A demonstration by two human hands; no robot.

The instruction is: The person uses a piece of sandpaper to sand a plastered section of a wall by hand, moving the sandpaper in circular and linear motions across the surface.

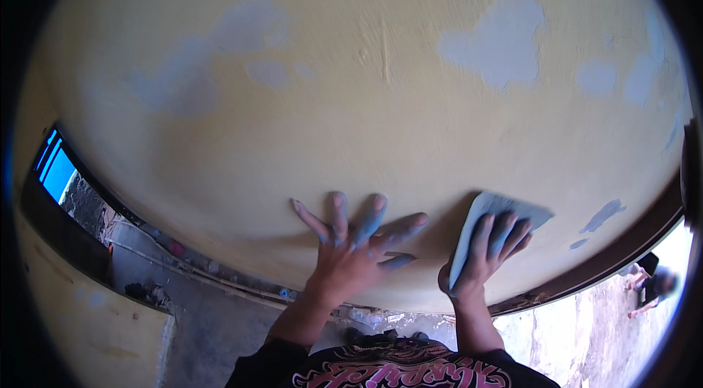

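A yellow plastered wall (pixel 351 110) with pale grey filler patches fills most of the view. My left hand (pixel 355 245) lies flat on the wall with its fingers spread and dusty. My right hand (pixel 487 252) presses a folded pale grey sheet of sandpaper (pixel 498 209) against the wall, fingers laid over it. The two hands are a short gap apart, low on the wall.
A dark frame (pixel 615 252) runs along the wall's lower right edge, with a bright opening beyond where a person (pixel 655 285) stands far off. At the left is a dark-framed window (pixel 55 168). A dusty concrete floor (pixel 205 315) with debris lies below.
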